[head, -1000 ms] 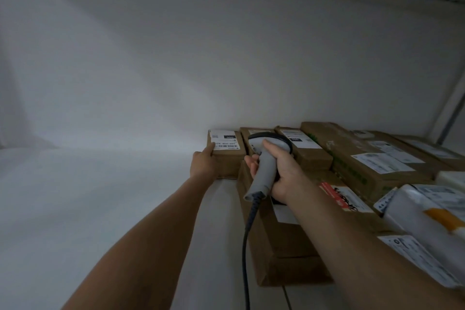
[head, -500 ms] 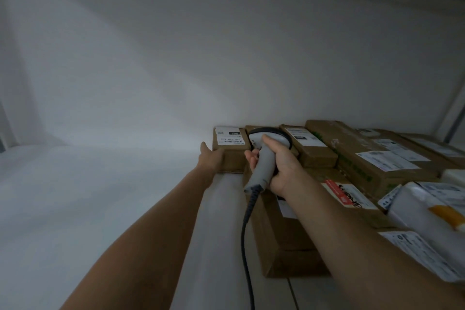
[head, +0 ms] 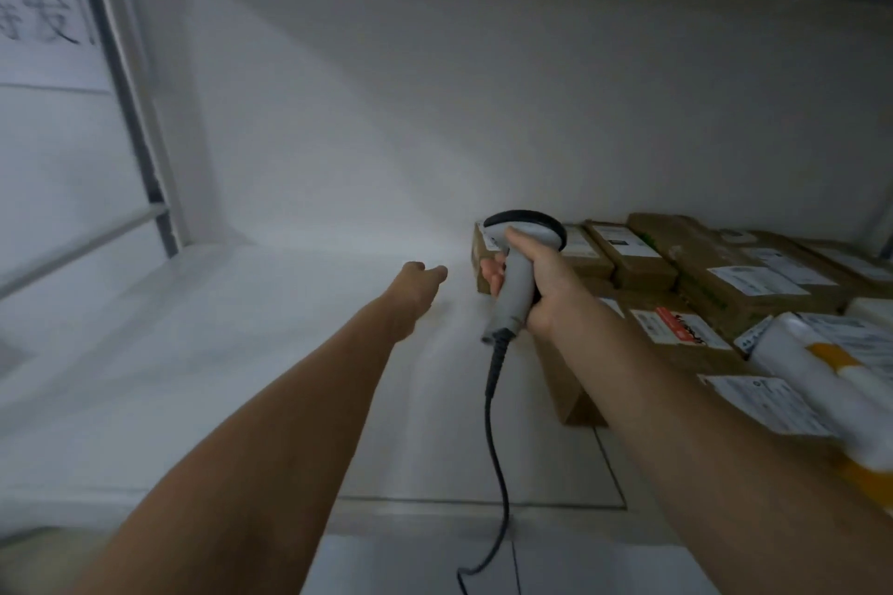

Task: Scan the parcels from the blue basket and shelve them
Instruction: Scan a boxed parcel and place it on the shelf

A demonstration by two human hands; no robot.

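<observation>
On the white shelf board [head: 241, 353], the small cardboard parcel [head: 480, 263] sits at the left end of the back row, labelled top up, against the rear wall and touching the next box to its right. Half a second ago the left hand pressed against this parcel's left side. Now the left hand [head: 416, 283] has come off it and hangs over bare shelf a little to the left, clear of the box, its fingers loosely bent and holding nothing. It is somewhat blurred.

The right hand [head: 541, 285] keeps its grip on the grey scanner [head: 513, 304], fingers wrapped round the handle and thumb along the top. The dark-rimmed head stands in front of the small parcel and covers much of its label. The scanner's cable [head: 489, 401] drops from the handle past the shelf's front edge.

The view has swung left and down compared with before. A shelf upright [head: 140, 135] and a paper sign [head: 43, 15] with printed characters now show at the left. To the right lie the other cardboard boxes [head: 725, 275], packed side by side, and a white padded bag [head: 792, 353] with an orange stripe near the front.
</observation>
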